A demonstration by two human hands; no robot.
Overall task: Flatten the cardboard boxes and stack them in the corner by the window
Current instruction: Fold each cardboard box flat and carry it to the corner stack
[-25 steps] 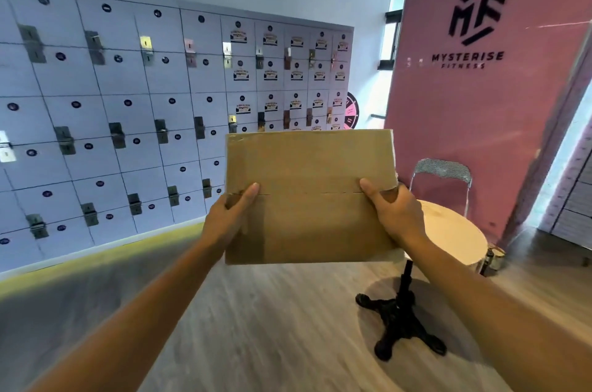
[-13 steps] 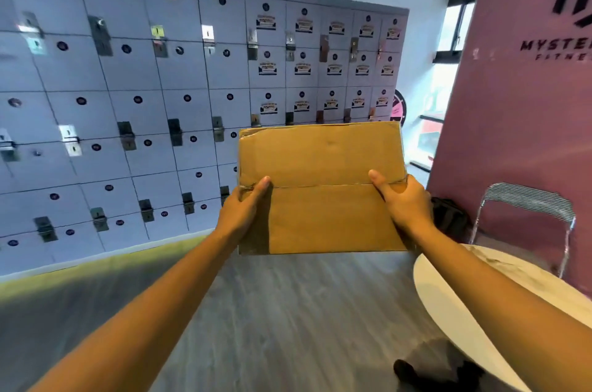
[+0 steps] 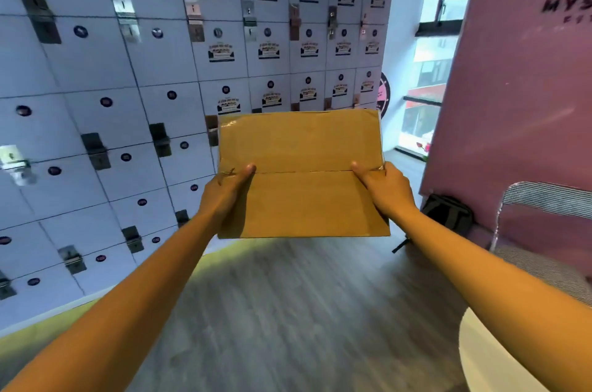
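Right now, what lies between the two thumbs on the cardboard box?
In the head view, only bare cardboard box and its flap seam lie between the left hand and right hand.

Both arms outstretched; left grip, right grip clasping, thumbs forward.

One cardboard box sits at the frame's centre, held by two hands: the left hand and the right hand. One folding chair, one round white table and one black bag occupy the right side. One wall of lockers fills the left; its doors run off-frame, uncountable.
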